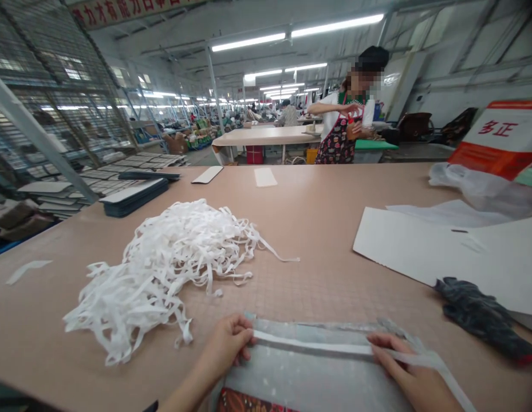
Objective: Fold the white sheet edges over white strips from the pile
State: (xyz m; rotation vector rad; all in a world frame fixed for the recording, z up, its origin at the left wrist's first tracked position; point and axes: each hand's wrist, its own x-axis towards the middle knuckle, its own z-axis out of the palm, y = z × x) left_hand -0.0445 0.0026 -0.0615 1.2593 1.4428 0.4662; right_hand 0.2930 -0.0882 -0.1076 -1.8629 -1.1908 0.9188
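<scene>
A white fabric strip (308,345) is stretched between my two hands near the table's front edge. My left hand (233,337) pinches its left end. My right hand (397,357) is closed on the strip further along, and the loose tail runs down past it to the right. Under the strip lies a greyish, translucent plastic sheet or bag (317,377); I cannot tell which. A dark red printed piece (248,401) shows at the bottom edge of the view. Left of my hands spreads a large tangled pile of white strips (175,252).
Stacked dark boards with a pale top (134,191) lie at the back left of the table (317,229). White cardboard (420,246), a dark patterned sleeve-like cloth (484,315) and a red-and-white bag (497,137) are on the right. Across the table stands a person in an apron (341,134).
</scene>
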